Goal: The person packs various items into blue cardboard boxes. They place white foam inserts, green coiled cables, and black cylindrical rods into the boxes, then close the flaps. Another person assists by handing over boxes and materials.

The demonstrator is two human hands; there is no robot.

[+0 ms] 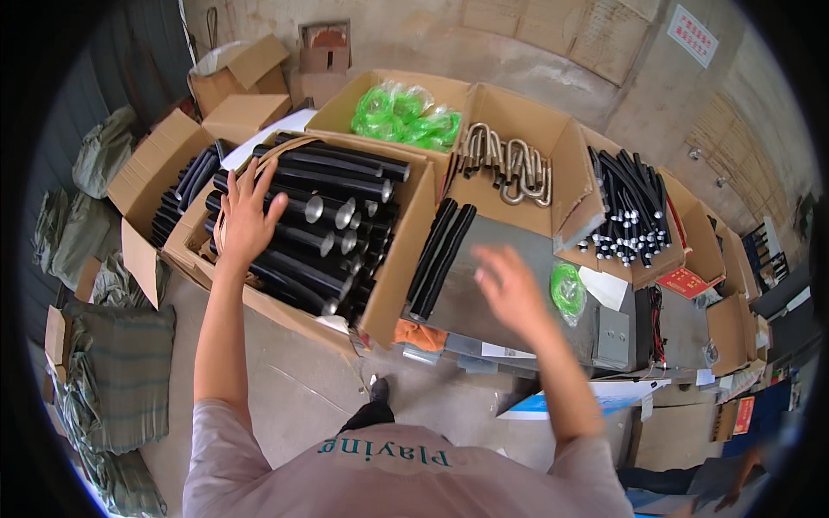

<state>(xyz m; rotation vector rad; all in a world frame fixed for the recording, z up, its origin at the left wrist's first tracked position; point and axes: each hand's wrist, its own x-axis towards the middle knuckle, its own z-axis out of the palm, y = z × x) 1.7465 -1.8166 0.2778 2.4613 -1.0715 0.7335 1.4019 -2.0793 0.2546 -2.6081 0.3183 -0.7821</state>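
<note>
My left hand point(249, 223) is spread over black tubes point(311, 259) with silvery ends, which lie in a cardboard box point(395, 272). Its fingers are by a tan strap point(275, 152) at the box's left side; whether they touch it I cannot tell. To the right, my right hand point(511, 285) is blurred above the grey tabletop point(489, 243), its fingers loosely bent with nothing seen in them. Between that hand and the box, two black tubes point(443, 259) lie side by side on the table. A clear bag holding a green coil point(567, 291) lies right of the hand.
Behind are a box of bagged green coils point(408, 116), one of metal U-shaped tubes point(508, 165) and one of thinner black tubes point(628, 213). Another open box point(188, 188) stands left. A grey metal plate point(612, 337) lies right. A person point(719, 476) is at lower right.
</note>
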